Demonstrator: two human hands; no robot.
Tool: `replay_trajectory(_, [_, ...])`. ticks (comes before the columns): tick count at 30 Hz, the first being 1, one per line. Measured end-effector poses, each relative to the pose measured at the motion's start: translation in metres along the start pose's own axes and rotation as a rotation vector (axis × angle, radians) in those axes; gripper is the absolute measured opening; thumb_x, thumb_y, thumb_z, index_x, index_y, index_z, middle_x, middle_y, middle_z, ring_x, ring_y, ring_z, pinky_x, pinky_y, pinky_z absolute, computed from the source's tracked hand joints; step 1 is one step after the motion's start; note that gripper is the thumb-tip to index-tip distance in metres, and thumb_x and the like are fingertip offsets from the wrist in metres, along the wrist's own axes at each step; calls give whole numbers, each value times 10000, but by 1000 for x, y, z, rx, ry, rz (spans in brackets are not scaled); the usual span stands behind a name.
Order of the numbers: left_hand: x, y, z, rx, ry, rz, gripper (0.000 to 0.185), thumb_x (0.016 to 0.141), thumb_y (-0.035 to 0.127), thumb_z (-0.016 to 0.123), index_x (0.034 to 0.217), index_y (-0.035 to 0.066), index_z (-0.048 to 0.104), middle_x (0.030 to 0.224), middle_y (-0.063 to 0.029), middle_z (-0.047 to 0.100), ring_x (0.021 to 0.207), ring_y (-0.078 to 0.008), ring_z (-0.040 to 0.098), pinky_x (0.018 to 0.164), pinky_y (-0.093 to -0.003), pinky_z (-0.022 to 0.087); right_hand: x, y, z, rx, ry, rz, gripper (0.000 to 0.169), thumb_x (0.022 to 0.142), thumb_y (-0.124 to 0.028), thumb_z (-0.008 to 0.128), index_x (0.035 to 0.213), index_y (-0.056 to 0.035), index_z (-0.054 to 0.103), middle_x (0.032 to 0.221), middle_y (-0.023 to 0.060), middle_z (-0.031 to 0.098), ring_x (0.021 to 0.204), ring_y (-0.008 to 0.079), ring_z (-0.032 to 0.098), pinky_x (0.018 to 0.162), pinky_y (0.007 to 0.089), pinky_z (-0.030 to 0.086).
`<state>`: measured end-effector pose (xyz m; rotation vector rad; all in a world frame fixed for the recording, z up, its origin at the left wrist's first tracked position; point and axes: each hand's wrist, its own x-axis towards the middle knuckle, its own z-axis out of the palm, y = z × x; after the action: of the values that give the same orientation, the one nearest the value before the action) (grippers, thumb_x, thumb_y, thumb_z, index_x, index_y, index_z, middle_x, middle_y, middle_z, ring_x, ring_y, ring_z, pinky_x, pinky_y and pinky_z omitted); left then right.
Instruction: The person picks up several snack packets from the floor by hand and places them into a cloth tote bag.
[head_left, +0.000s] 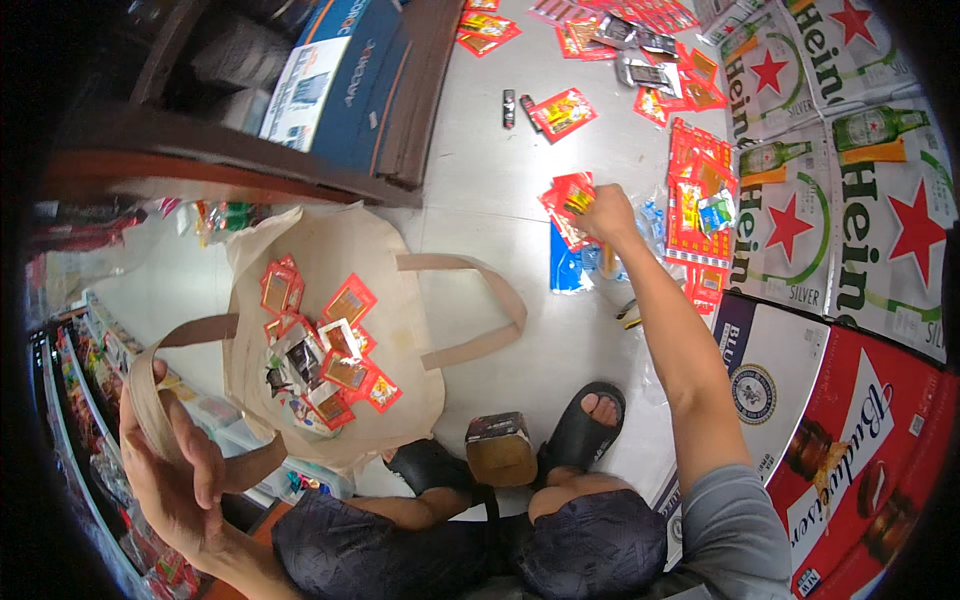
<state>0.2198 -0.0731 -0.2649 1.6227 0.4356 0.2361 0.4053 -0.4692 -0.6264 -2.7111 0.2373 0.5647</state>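
Observation:
My left hand (176, 457) is at the lower left, closed around one strap (193, 330) of a beige cloth tote bag. The wide bag (397, 300) lies with its mouth spread, several red snack packets (349, 300) and a few black and silver ones inside it. Its other strap (487, 281) loops to the right on the floor. My right hand (607, 214) reaches to the floor and grips small red packets (568, 199). A blue packet (566, 259) and clear plastic lie under and beside them.
More red packets (562, 115) and black packets (645, 73) are scattered on the pale floor. Heineken cartons (787, 217) and a Budweiser carton (862, 450) line the right side. A brown wooden cabinet (405, 112) stands upper left. A tub (501, 450) sits between my feet.

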Motion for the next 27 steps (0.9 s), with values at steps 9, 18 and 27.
replay_trajectory(9, [-2,7,-12,83,-113,-6,716,961,448,540,1379,-103,355,717,-66,526,364,-64,397,323,-189,333,-70,-74,-89,314,-327,-284,333,636,-160,827,898,-9,688,864,200,704,838,343,693,785,430,549])
replay_trajectory(18, [-9,14,2,74,-55,53,706,974,452,512,1387,-97,352,718,-68,551,353,-64,368,321,-179,290,-162,-326,80,369,-67,-1285,276,781,-250,702,902,-8,651,1077,191,612,1037,356,593,797,459,524])
replay_trajectory(27, [-16,14,-47,153,-32,-14,691,988,462,479,1467,-8,316,1118,-140,634,458,-54,477,366,-153,358,-11,-151,29,389,308,-763,332,735,-117,632,1053,-21,621,1075,166,625,1038,358,580,873,467,491])
